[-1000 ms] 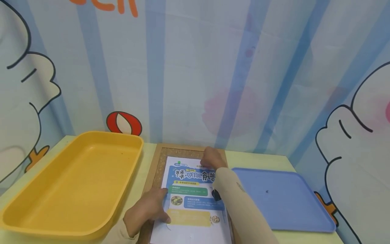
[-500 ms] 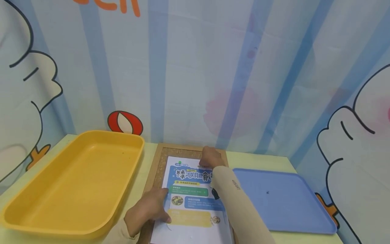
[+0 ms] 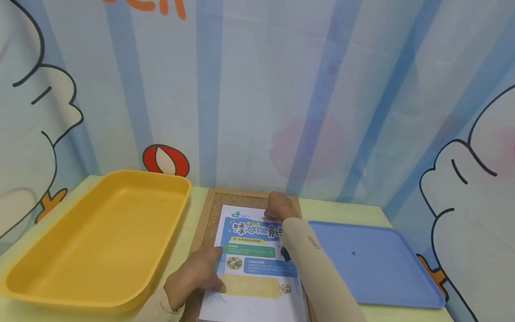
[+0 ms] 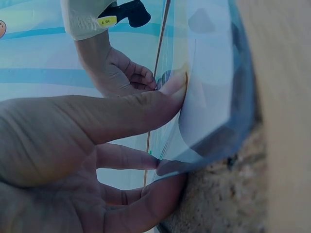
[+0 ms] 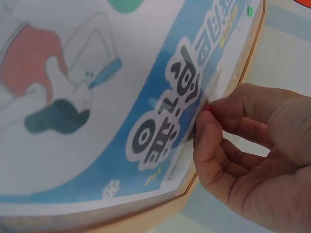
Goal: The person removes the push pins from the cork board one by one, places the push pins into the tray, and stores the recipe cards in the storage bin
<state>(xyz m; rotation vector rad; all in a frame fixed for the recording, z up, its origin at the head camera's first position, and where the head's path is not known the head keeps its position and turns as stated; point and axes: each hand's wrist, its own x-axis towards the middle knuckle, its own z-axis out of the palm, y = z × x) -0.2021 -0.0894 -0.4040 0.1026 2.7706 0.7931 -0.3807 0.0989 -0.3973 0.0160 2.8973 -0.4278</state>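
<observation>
A printed poster (image 3: 249, 308) with blue, green and yellow panels lies on a wood-framed corkboard (image 3: 210, 223). At its left edge my left hand (image 3: 195, 275) rests with thumb and index finger apart; in the left wrist view the thumb (image 4: 141, 111) presses the sheet's face and other fingers touch its edge. My right hand (image 3: 279, 205) is at the poster's top right corner. In the right wrist view its thumb and index finger pinch a small red push pin (image 5: 208, 108) against the sheet, mostly hidden by the fingertips. A green push pin (image 5: 250, 10) sits at the top left corner.
To the left stands a deep yellow tray (image 3: 100, 241). A shallow blue tray (image 3: 378, 264) lies to the right, partly behind the right forearm. A printed curtain (image 3: 249, 98) hangs behind the pale yellow table (image 3: 338, 210).
Both hands keep their places on the poster, the right at the top corner and the left at the edge. The head view has shifted very slightly.
</observation>
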